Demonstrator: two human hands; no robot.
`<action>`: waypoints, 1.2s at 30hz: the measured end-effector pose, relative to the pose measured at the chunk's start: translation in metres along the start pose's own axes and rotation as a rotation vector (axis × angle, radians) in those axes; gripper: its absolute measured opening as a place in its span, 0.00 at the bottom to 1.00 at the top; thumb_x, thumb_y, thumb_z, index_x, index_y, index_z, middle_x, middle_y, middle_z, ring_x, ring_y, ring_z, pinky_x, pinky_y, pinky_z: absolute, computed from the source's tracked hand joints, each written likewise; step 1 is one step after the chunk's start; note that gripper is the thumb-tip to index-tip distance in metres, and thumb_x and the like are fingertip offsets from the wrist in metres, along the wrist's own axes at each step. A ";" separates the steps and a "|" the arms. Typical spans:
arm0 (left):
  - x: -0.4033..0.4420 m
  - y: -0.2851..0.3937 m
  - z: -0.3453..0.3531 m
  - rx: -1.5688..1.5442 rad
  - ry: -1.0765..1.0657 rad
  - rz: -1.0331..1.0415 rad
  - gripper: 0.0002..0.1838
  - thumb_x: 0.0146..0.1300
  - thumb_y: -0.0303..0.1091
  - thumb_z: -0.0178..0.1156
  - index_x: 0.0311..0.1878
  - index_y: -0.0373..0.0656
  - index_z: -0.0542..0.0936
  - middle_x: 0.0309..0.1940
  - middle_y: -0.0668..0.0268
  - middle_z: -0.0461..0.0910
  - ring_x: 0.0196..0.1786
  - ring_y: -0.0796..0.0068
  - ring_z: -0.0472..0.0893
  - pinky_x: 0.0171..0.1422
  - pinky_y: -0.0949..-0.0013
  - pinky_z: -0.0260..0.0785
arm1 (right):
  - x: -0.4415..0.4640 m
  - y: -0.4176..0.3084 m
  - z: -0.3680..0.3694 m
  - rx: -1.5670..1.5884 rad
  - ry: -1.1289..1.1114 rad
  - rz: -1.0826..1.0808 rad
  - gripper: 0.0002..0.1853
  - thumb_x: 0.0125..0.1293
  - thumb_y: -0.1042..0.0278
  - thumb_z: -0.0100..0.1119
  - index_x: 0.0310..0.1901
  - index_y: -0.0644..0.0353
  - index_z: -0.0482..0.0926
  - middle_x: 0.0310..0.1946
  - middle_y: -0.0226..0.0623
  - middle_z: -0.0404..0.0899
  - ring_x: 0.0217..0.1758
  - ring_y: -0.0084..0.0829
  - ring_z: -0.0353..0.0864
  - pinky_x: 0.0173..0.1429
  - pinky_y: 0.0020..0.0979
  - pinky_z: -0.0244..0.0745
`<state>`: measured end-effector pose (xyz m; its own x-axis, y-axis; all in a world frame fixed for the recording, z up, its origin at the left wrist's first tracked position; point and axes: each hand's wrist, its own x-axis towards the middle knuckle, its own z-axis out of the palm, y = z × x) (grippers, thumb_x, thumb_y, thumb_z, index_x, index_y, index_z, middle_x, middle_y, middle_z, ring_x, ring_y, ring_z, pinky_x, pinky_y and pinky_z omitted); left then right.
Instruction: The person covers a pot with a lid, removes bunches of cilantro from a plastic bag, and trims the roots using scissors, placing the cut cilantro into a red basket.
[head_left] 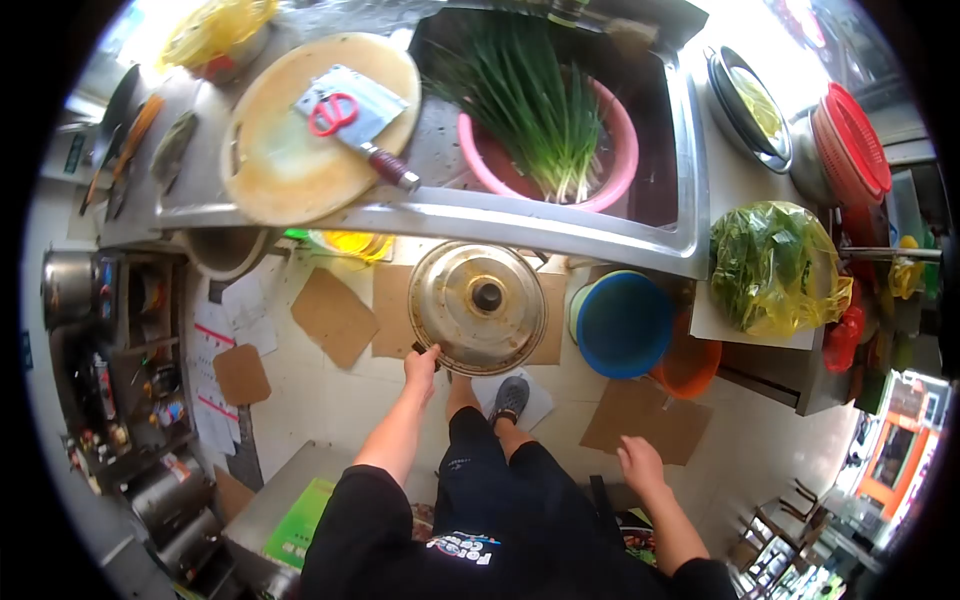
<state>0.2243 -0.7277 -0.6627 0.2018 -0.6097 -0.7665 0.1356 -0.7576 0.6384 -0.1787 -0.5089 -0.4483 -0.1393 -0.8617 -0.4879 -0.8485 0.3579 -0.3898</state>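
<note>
My left hand [422, 366] is closed around the dark side handle of a lidded metal pan [450, 340]. Its domed, stained lid [450, 300] has a black knob on top, and the pan's contents are hidden. I carry the pan over the floor, in front of my legs and below the sink edge. Out to the right, my right hand [642, 464] hangs over a piece of cardboard [600, 415], fingers loosely bent, with nothing visible in it.
Across the front runs a metal sink [690, 180] with a pink basin [625, 165] of green onions [555, 130]. A knife [390, 165] and red scissors [333, 114] lie on a round cutting board [265, 150]. Blue [625, 325] and orange buckets [700, 360] stand on the floor, right.
</note>
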 end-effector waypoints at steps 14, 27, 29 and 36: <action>0.253 0.023 0.246 0.020 -0.219 -0.033 0.09 0.65 0.33 0.61 0.41 0.36 0.81 0.32 0.66 0.82 0.33 0.74 0.80 0.39 0.67 0.72 | -0.088 -0.015 0.091 0.300 -0.200 0.770 0.19 0.67 0.59 0.58 0.54 0.62 0.80 0.47 0.51 0.82 0.53 0.49 0.80 0.59 0.42 0.74; 0.320 0.013 0.316 0.174 -0.233 0.010 0.10 0.65 0.35 0.61 0.38 0.36 0.81 0.30 0.65 0.82 0.32 0.73 0.79 0.39 0.66 0.72 | -0.046 -0.018 0.113 0.384 -0.106 0.814 0.19 0.67 0.58 0.59 0.53 0.64 0.80 0.46 0.50 0.82 0.52 0.49 0.81 0.58 0.41 0.75; 0.315 0.016 0.311 0.194 -0.242 0.025 0.10 0.64 0.35 0.61 0.38 0.36 0.81 0.30 0.65 0.81 0.32 0.73 0.79 0.39 0.66 0.71 | -0.046 -0.015 0.117 0.368 -0.111 0.780 0.19 0.67 0.58 0.59 0.53 0.63 0.80 0.46 0.50 0.82 0.52 0.49 0.81 0.57 0.41 0.75; 0.205 0.074 0.230 0.284 -0.320 0.068 0.11 0.64 0.35 0.61 0.36 0.35 0.81 0.29 0.64 0.81 0.32 0.73 0.79 0.38 0.65 0.71 | -0.023 -0.012 0.089 0.366 -0.078 0.614 0.18 0.67 0.59 0.58 0.53 0.61 0.81 0.46 0.48 0.82 0.51 0.48 0.81 0.57 0.40 0.75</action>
<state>0.0532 -0.9627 -0.7888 -0.1161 -0.6683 -0.7348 -0.1485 -0.7198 0.6782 -0.1194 -0.4614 -0.5017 -0.4879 -0.4430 -0.7521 -0.4017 0.8789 -0.2572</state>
